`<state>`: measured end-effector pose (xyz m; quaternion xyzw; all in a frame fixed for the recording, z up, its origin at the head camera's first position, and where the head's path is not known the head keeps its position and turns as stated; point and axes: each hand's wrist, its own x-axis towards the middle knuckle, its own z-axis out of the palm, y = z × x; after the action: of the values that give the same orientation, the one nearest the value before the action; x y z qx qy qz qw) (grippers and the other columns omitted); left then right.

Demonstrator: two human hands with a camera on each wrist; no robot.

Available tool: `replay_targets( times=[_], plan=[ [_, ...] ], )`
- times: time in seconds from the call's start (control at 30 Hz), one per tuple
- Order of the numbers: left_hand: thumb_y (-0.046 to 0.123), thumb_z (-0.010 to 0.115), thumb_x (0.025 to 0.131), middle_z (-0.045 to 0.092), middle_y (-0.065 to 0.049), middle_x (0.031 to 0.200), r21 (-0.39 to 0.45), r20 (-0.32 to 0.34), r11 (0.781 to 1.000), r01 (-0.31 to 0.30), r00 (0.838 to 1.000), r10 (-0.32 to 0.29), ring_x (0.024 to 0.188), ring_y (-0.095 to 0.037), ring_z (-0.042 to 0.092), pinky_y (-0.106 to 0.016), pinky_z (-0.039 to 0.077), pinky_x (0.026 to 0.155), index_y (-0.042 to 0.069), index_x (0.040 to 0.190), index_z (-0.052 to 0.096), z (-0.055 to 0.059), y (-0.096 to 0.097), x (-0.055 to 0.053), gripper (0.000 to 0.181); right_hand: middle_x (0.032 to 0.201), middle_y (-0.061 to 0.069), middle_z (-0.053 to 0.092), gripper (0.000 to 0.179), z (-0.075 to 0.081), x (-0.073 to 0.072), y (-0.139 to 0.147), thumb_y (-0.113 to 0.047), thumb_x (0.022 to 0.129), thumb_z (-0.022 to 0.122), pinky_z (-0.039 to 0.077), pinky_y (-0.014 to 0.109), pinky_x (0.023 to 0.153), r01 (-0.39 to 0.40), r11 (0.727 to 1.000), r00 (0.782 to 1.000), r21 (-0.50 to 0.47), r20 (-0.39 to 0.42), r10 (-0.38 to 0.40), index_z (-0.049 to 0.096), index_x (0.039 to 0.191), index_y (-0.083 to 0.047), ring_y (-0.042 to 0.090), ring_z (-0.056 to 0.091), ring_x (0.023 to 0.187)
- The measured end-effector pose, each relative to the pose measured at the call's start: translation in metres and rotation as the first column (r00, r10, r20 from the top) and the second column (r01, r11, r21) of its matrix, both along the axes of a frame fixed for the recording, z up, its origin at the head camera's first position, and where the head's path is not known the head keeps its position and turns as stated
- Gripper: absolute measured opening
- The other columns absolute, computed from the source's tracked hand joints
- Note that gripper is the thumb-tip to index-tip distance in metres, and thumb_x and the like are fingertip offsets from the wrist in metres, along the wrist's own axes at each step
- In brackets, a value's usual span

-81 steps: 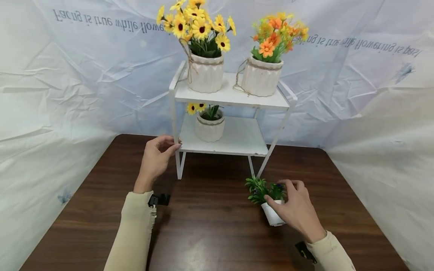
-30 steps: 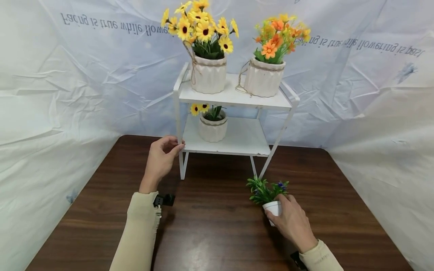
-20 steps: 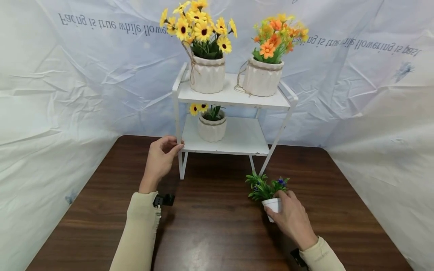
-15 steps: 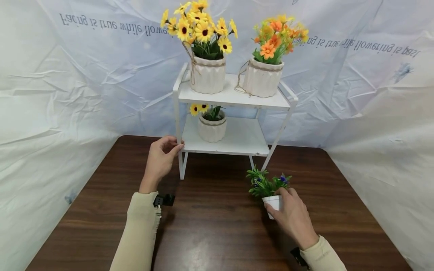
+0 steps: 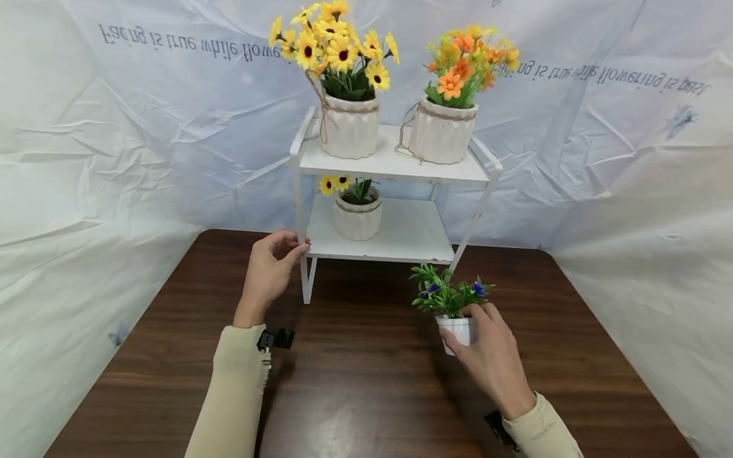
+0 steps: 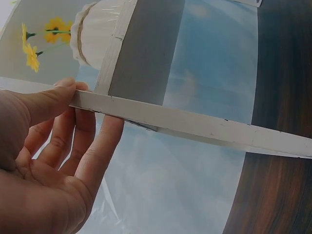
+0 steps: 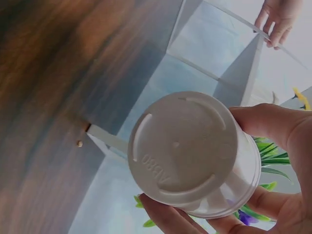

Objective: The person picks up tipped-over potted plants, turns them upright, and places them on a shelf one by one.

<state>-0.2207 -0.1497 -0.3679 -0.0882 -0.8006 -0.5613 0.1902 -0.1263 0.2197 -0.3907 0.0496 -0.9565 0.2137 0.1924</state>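
Observation:
My right hand (image 5: 494, 357) grips a small white pot (image 5: 457, 332) with a green plant (image 5: 443, 298) and blue-purple flowers in it, in front of the rack's right front leg. The right wrist view shows the bottom of the pot (image 7: 183, 146), with fingers and thumb around its side, above the table. My left hand (image 5: 269, 272) pinches the left front post of a white two-tier rack (image 5: 401, 257) at the lower shelf's height. In the left wrist view, thumb and fingers of the left hand (image 6: 58, 141) lie on both sides of the post (image 6: 170, 116).
On the top shelf stand a pot of yellow flowers (image 5: 350, 127) and a pot of orange flowers (image 5: 443, 132). A third pot (image 5: 357, 216) with yellow flowers sits left on the lower shelf (image 5: 412, 222). Below is a brown table (image 5: 355, 381), with white printed cloth (image 5: 114, 127) around it.
My right hand has closed around the small pot, lifted it off the table and moved it toward the rack. The left hand keeps its hold on the post.

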Motion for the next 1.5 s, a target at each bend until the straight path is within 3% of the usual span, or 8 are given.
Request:
replay_targets(
  times=[0.23,0.43,0.73,0.87,1.0,1.2,1.5],
  plan=[
    [0.021,0.068,0.099,0.072,-0.011,0.104,-0.013,-0.001,1.0,0.0,1.0,0.0,0.1,-0.019,0.064,-0.044,0.06,0.083,0.009,0.112,0.074,-0.002,-0.002,0.001,0.019,0.102,0.013,0.062,0.041,0.008,-0.001,-0.008,-0.032,0.082,0.085,0.044,0.032,0.058,0.001,0.999,0.996,-0.052,-0.087,-0.006,0.069,0.107,-0.003,0.02,0.054,0.07],
    [0.021,0.069,0.098,0.073,-0.01,0.105,-0.012,0.007,1.0,-0.008,1.0,0.008,0.099,-0.018,0.064,-0.027,0.059,0.078,0.01,0.111,0.074,-0.002,-0.001,0.002,0.017,0.1,0.01,0.063,0.042,0.014,-0.002,-0.011,-0.032,0.08,0.087,0.045,0.032,0.058,-0.007,0.998,0.988,-0.07,-0.152,-0.004,0.069,0.104,-0.004,0.022,0.055,0.072],
    [0.02,0.069,0.098,0.072,-0.01,0.104,-0.008,0.006,1.0,-0.007,1.0,0.007,0.099,-0.018,0.064,-0.047,0.06,0.084,0.01,0.111,0.074,0.001,0.0,0.001,0.017,0.094,0.007,0.06,0.043,0.028,0.005,-0.018,-0.032,0.077,0.089,0.041,0.028,0.058,0.004,0.997,0.983,-0.083,-0.185,-0.02,0.069,0.104,-0.005,0.02,0.051,0.068],
    [0.019,0.069,0.098,0.072,-0.01,0.104,-0.002,0.005,1.0,-0.008,1.0,0.008,0.098,-0.018,0.064,-0.05,0.06,0.084,0.009,0.11,0.074,0.002,0.0,0.0,0.016,0.096,0.008,0.06,0.044,0.035,0.008,-0.021,-0.031,0.076,0.09,0.044,0.029,0.058,-0.009,0.994,0.971,-0.107,-0.237,-0.017,0.069,0.104,-0.005,0.021,0.054,0.07],
    [0.019,0.069,0.098,0.072,-0.011,0.104,-0.003,0.002,1.0,-0.006,1.0,0.006,0.099,-0.019,0.065,-0.048,0.06,0.084,0.009,0.11,0.074,0.001,0.0,0.0,0.016,0.099,0.008,0.061,0.043,0.04,0.01,-0.024,-0.03,0.076,0.09,0.047,0.031,0.06,-0.022,0.99,0.963,-0.137,-0.268,-0.016,0.069,0.104,-0.006,0.021,0.058,0.074],
    [0.021,0.069,0.098,0.073,-0.009,0.104,-0.029,0.006,0.999,-0.021,1.0,0.021,0.098,-0.017,0.064,-0.031,0.059,0.079,0.011,0.111,0.074,-0.001,0.0,0.0,0.017,0.102,0.008,0.059,0.042,0.046,0.007,-0.029,-0.029,0.077,0.09,0.048,0.031,0.063,-0.062,0.981,0.955,-0.185,-0.297,0.004,0.069,0.107,-0.007,0.02,0.059,0.08],
    [0.021,0.069,0.098,0.073,-0.01,0.104,-0.018,-0.004,1.0,-0.012,1.0,0.012,0.097,-0.017,0.065,-0.041,0.061,0.081,0.01,0.111,0.074,-0.001,0.001,-0.001,0.017,0.127,0.012,0.06,0.057,0.05,-0.01,-0.036,-0.026,0.079,0.088,0.055,0.046,0.081,-0.16,0.959,0.929,-0.233,-0.365,0.066,0.067,0.13,-0.012,0.025,0.063,0.108]
  ],
)
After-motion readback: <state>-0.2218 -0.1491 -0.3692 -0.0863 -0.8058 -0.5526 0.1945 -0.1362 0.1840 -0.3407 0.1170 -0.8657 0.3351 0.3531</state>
